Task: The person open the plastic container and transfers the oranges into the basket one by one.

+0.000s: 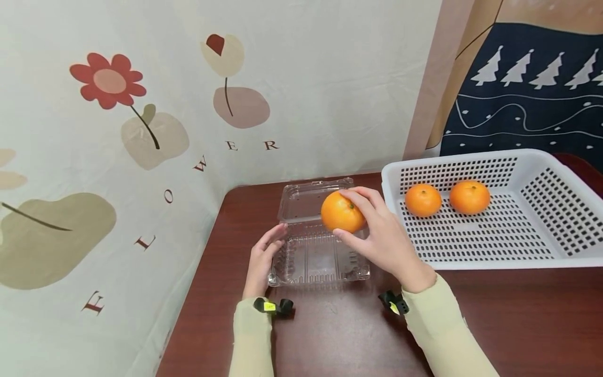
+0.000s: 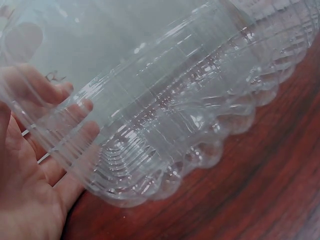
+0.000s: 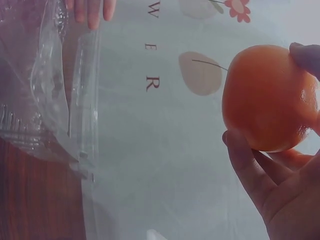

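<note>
An open clear plastic clamshell box [image 1: 316,256] lies on the dark wooden table [image 1: 339,335], its lid [image 1: 308,199] folded back toward the wall. My left hand [image 1: 265,254] rests against the box's left side with straight fingers [image 2: 75,112], seen through the plastic [image 2: 190,115]. My right hand [image 1: 372,230] grips an orange [image 1: 343,211] just above the box's right rear corner. In the right wrist view the orange [image 3: 265,97] sits between thumb and fingers [image 3: 250,170], and the box [image 3: 45,100] is at the left.
A white perforated basket [image 1: 490,256] stands at the right of the table with two oranges [image 1: 423,200] [image 1: 469,197] near its back. A flower-printed cloth wall [image 1: 141,131] runs close along the left and rear edges. Bare tabletop [image 2: 260,190] lies in front of the box.
</note>
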A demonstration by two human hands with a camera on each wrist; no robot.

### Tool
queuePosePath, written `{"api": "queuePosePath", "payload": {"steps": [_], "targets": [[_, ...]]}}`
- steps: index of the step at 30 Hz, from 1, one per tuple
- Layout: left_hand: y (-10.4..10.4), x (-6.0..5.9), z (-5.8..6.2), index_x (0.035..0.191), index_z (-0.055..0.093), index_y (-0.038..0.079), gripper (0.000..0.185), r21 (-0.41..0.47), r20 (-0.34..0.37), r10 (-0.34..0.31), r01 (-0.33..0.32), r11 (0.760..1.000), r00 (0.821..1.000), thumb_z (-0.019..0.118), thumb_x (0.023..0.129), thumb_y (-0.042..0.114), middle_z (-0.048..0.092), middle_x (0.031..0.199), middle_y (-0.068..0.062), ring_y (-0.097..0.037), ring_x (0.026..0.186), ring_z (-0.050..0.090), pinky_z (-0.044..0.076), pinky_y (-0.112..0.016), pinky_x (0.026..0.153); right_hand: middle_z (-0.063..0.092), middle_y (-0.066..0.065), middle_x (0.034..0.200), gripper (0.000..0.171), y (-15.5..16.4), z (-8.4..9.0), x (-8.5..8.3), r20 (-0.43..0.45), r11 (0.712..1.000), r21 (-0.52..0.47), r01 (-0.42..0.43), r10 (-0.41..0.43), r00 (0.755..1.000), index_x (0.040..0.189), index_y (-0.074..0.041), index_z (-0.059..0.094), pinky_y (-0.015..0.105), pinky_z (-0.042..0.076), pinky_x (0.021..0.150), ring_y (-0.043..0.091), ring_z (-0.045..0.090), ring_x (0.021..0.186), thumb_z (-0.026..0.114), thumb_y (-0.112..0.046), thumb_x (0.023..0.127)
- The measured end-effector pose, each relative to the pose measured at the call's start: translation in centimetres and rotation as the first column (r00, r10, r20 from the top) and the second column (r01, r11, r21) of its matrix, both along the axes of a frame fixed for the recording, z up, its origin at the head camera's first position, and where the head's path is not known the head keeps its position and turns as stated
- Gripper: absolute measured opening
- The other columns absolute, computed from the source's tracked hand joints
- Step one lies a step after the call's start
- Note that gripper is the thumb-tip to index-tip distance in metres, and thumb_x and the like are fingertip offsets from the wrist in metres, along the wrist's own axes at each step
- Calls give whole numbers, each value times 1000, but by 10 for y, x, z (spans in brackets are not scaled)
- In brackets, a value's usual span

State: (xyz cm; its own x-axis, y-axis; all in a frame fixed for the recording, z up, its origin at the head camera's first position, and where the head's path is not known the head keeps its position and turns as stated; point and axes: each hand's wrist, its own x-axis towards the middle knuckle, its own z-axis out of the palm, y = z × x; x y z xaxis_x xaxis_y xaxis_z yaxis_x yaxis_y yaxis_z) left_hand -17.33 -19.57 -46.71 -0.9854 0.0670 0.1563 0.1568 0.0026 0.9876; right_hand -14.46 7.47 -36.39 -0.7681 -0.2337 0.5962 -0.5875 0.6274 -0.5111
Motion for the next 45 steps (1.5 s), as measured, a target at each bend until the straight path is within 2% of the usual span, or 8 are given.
{"api": "queuePosePath", "payload": {"steps": [7,15,22,28,33,36,42,45], "targets": [[0,-1,-1,128,47,5,38,-7,-3,3,-3,1000,1000,43,91,0,49,128,-8,-22,119,44,37,-32,96,41,-1,125,65,7,2,-1,-7,999,-17,31,-31,999,129,-29,43,34,46,77,16,50,100,68,-47,71],[-1,-3,-3,127,48,4,38,-11,-10,9,-9,1000,1000,42,90,-1,50,128,-9,-24,119,44,35,-38,98,41,-1,125,65,13,4,0,10,998,-10,67,-67,998,128,-29,43,36,45,80,16,51,100,68,-49,70],[2,-4,-1,127,49,4,37,-11,-5,8,-8,1000,1000,44,90,0,50,128,-10,-24,118,44,36,-33,97,40,0,125,62,15,2,3,45,998,3,70,-70,997,126,-27,44,37,44,79,17,48,102,67,-48,72],[3,-3,1,126,49,4,37,-5,1,6,-6,1000,1000,45,89,-1,50,127,-12,-26,118,44,36,-34,97,39,1,125,65,19,2,6,73,995,38,97,-99,992,130,-32,40,35,45,69,18,53,86,66,-47,73],[-1,-6,-4,126,50,6,37,-6,-2,12,-12,1000,1000,45,89,0,51,126,-8,-22,117,45,37,-33,96,38,3,123,68,24,3,5,68,992,74,102,-107,992,134,-36,36,29,44,61,15,53,75,66,-43,74],[-2,-6,-4,125,50,6,37,-9,1,16,-16,1000,1000,45,90,1,52,126,-7,-21,117,46,37,-32,96,37,3,123,66,28,5,5,68,993,82,88,-94,993,132,-34,40,28,45,62,14,52,78,68,-42,73],[-3,-3,0,126,49,4,37,1,3,15,-15,1000,1000,46,89,0,50,127,-10,-23,118,45,37,-32,96,35,3,126,63,37,12,5,105,989,119,91,-103,989,128,-33,43,29,44,61,16,53,67,70,-42,71],[-3,-2,1,126,49,4,37,5,4,14,-14,1000,1000,45,89,-1,50,127,-11,-24,118,44,37,-32,96,34,3,128,63,42,14,5,130,985,143,93,-112,985,128,-31,42,32,46,64,19,54,68,69,-43,72]]}}
